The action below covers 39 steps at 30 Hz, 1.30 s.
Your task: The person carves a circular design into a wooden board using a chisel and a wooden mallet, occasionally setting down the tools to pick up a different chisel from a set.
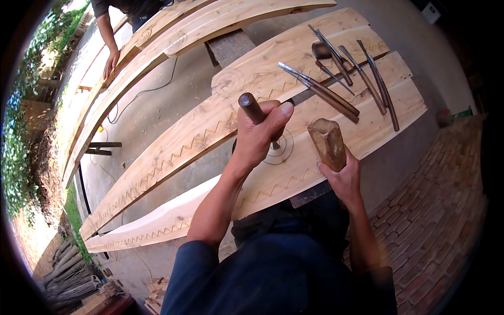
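The left hand (261, 130) is wrapped around a dark brown, round wooden-handled tool (251, 106), thumb along its upper side. The handle's end sticks out above the fist, and a metal shank shows below it, over carved concentric rings (285, 153); whether its tip touches the wood cannot be told.

To the right of that fist, the right hand (344, 177) grips a worn, brown, blocky wooden mallet (328, 143) by its lower end, its head raised apart from the tool.

Beneath both hands runs a long, pale, curved wooden board (302, 165), with a carved zigzag line (273, 191) stretching away to the left hand's left. Just ahead of the left hand lies a second pale, curved plank (202, 122), also zigzagged.

Ahead and right of the left hand, slim brown-handled metal chisels (336, 101) lie scattered near a small dark round object (321, 50).

Farther off, ahead and left, a co-worker's hand (111, 64) rests on a pale arched beam (128, 54).
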### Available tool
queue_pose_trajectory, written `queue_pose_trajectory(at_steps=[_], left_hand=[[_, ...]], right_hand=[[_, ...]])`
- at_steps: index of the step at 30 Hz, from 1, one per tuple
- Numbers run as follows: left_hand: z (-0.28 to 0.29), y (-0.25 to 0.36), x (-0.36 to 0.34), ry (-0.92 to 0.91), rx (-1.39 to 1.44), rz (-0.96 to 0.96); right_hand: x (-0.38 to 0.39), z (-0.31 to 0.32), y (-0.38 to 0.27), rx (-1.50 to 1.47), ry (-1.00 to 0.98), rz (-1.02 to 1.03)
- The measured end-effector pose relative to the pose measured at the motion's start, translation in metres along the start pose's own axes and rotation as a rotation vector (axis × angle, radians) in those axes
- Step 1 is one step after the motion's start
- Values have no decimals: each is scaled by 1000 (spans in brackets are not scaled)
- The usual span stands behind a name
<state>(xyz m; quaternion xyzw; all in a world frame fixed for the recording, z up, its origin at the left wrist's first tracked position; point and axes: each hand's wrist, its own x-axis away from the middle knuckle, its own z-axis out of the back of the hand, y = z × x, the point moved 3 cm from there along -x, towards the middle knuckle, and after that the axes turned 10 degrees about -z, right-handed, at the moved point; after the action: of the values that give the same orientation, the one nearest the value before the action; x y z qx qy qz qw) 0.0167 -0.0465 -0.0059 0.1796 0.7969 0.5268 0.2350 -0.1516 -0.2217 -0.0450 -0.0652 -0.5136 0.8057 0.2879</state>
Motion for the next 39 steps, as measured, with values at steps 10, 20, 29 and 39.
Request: queue_pose_trajectory(at_steps=[10,20,29,39], left_hand=[[-16,1,-10,-124,-135,84],[-19,17,7,-262,-400,-125],[-30,13,18,-279,-270,-274],[-31,3,21,-281,-229,-335]], right_hand=[[0,0,-1,-13,-2,-24],[8,60,-85,-23,384,332],[26,78,-164,658,358,829],[17,53,-171,653,326,760]])
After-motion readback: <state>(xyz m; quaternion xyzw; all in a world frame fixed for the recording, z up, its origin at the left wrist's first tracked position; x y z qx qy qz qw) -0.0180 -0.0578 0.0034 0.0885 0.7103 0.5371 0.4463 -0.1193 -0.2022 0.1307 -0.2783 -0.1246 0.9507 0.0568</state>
